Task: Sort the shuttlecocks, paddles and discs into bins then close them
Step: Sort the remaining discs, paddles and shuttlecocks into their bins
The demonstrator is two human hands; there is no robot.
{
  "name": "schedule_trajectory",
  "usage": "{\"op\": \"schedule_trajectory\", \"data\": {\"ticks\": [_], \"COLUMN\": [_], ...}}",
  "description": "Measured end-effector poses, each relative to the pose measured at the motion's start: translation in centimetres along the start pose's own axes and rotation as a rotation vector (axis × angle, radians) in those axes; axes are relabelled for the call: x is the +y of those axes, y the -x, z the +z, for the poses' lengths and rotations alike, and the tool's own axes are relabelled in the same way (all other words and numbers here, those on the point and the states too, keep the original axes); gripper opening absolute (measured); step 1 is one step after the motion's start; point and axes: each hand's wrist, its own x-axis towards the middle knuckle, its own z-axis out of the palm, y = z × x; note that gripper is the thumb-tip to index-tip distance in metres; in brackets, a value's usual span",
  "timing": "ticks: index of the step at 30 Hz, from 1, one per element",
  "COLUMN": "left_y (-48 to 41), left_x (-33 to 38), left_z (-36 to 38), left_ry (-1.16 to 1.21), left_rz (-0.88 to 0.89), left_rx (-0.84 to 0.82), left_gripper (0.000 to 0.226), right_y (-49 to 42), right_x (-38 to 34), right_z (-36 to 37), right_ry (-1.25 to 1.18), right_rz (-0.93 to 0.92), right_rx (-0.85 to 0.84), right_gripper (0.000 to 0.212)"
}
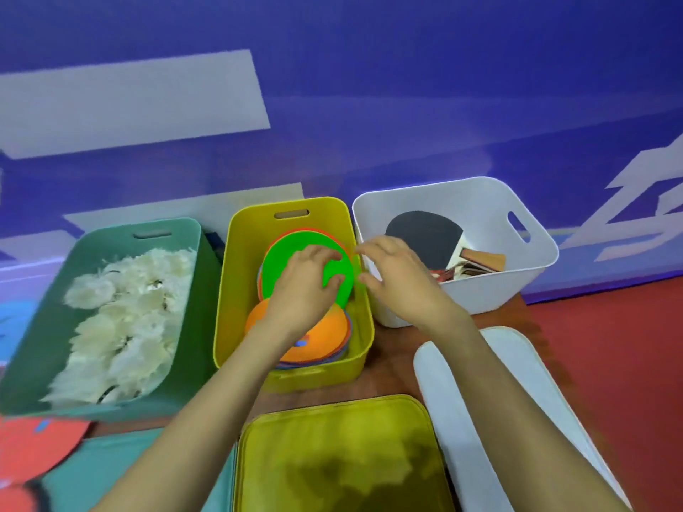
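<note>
Three bins stand in a row. The green bin [192, 230] on the left holds several white shuttlecocks [125, 312]. The yellow bin [236, 275] in the middle holds stacked discs: a green disc [295, 249] on top at the back and an orange disc [325, 338] at the front. The white bin [480, 201] on the right holds paddles [425, 234]. My left hand [303, 290] reaches into the yellow bin, with fingers and thumb curled round the green disc's edge. My right hand [399, 275] hovers over the yellow bin's right rim, fingers loosely bent, holding nothing.
A yellow lid [332, 456] lies in front of the yellow bin, and a white lid [517, 400] lies to its right. A teal lid [129, 471] lies at the lower left, with red discs [33, 448] on it. A blue wall stands behind the bins.
</note>
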Motion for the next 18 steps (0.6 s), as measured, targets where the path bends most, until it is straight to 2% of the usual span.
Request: {"op": "schedule_trajectory", "data": {"ticks": [9,14,18], "left_y": [14.2,21.4,26.8], "left_x": [-14.9,-24.1,-31.7], "left_z": [-11.1,-16.2,-20.3], "left_ry": [0.011,0.044,0.045], "left_rz": [-0.276,-0.379,-0.383], "left_rx": [0.136,0.205,0.249], "left_gripper": [0.027,0.024,0.021], "right_y": [0.5,-0.3,-0.6], "right_x": [-18.1,-27.5,-35.7], "right_z": [9.4,15.6,20.2], "right_ry": [0.002,0.039,0.01], "right_rz": [-0.339,-0.402,-0.371], "right_rx": [-0.113,-0.13,-0.15], "right_gripper": [0.045,0.044,0.044]}}
